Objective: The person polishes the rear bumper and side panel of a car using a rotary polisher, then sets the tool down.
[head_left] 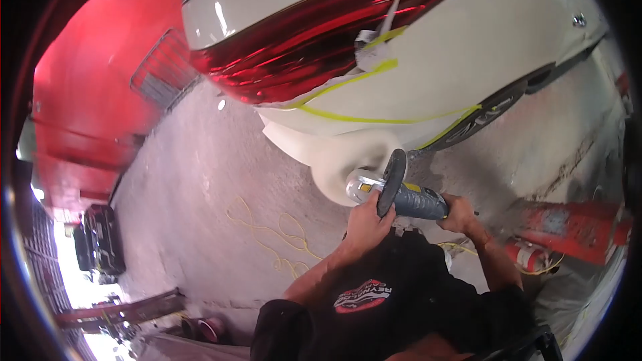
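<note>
A grey and black power polisher (420,202) lies across the front of my body, its pale round pad (328,172) blurred at the edge and up against the lower part of a white car's bumper (287,135). My left hand (369,222) is closed around the black loop handle (394,177) near the polisher's head. Wrapped round the rear end of the tool body is my right hand (457,214). Above the pad, yellow-green masking tape (361,119) runs along the bumper, and loose tape and paper (372,53) hang by the red tail light (301,47).
A yellow cord (291,241) lies in loops on the concrete floor (200,180). At right are a red metal beam (568,227) and a red cylinder (525,255). A red panel (100,93) stands at left, with a dark vehicle (103,241) farther off.
</note>
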Action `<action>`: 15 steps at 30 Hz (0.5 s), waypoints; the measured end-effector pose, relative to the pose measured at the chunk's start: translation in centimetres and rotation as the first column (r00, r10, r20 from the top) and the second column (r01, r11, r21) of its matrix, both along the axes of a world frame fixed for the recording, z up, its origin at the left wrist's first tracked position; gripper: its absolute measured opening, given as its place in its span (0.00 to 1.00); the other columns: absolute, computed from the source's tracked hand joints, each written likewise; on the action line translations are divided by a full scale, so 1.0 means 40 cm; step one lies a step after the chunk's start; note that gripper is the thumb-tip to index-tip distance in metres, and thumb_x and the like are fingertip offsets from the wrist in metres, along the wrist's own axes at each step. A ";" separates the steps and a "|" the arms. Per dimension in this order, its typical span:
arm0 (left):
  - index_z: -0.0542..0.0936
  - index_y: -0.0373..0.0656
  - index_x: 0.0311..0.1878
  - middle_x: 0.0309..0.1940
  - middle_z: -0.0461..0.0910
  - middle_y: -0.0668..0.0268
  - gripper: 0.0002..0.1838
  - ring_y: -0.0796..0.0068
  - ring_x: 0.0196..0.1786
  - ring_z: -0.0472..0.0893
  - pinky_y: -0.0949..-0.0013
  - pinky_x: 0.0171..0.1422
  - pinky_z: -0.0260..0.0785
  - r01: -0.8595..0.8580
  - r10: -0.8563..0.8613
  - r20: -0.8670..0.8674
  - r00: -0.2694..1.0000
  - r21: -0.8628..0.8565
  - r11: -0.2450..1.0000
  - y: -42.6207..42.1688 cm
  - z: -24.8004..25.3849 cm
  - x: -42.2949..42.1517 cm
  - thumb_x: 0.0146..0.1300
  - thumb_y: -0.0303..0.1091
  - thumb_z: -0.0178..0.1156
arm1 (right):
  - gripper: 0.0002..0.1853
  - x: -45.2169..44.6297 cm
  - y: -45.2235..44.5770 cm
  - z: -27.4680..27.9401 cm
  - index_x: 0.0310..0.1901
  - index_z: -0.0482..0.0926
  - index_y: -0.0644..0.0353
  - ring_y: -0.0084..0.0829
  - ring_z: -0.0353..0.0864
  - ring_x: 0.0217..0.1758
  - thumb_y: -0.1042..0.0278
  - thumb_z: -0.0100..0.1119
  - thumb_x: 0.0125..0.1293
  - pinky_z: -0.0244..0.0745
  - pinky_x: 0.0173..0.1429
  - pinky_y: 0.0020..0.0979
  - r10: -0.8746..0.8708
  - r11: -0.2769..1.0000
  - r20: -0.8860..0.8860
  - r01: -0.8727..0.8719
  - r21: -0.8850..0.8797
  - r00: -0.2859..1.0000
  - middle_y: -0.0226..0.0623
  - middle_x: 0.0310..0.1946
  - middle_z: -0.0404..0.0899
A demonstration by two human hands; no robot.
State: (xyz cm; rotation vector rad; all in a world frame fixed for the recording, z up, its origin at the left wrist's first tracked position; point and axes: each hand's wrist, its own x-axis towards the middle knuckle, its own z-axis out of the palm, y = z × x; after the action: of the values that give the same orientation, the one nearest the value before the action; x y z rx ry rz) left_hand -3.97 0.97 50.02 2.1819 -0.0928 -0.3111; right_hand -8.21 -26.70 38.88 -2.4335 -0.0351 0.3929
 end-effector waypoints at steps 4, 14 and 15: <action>0.77 0.38 0.49 0.25 0.81 0.46 0.17 0.40 0.34 0.84 0.49 0.38 0.75 -0.078 0.079 -0.029 0.996 0.033 0.996 0.023 -0.110 -0.006 0.64 0.39 0.64 | 0.26 0.015 0.020 -0.040 0.48 0.81 0.56 0.54 0.85 0.46 0.58 0.71 0.44 0.80 0.53 0.48 0.077 0.989 -0.181 -0.097 -0.108 0.980 0.49 0.40 0.86; 0.79 0.38 0.43 0.21 0.80 0.48 0.16 0.41 0.32 0.84 0.49 0.36 0.73 -0.241 0.249 -0.068 0.966 0.105 0.965 0.200 -0.123 0.005 0.64 0.42 0.66 | 0.25 0.054 0.213 -0.049 0.46 0.81 0.56 0.53 0.85 0.45 0.58 0.73 0.45 0.79 0.52 0.49 0.111 0.994 -0.180 -0.106 0.038 0.977 0.49 0.39 0.86; 0.80 0.37 0.42 0.21 0.80 0.49 0.16 0.44 0.31 0.85 0.51 0.36 0.74 -0.264 0.274 -0.081 0.958 0.120 0.957 0.218 -0.125 0.008 0.65 0.42 0.66 | 0.25 0.067 0.229 -0.047 0.46 0.81 0.57 0.53 0.85 0.45 0.58 0.73 0.45 0.79 0.51 0.49 0.154 0.988 -0.192 -0.146 0.056 0.969 0.50 0.39 0.86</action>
State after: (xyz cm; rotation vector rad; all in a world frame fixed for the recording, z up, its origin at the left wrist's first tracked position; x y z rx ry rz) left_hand -3.64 9.69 45.03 2.2479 0.2801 -0.2702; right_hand -5.53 -17.55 37.01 -2.3471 -0.1416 0.6916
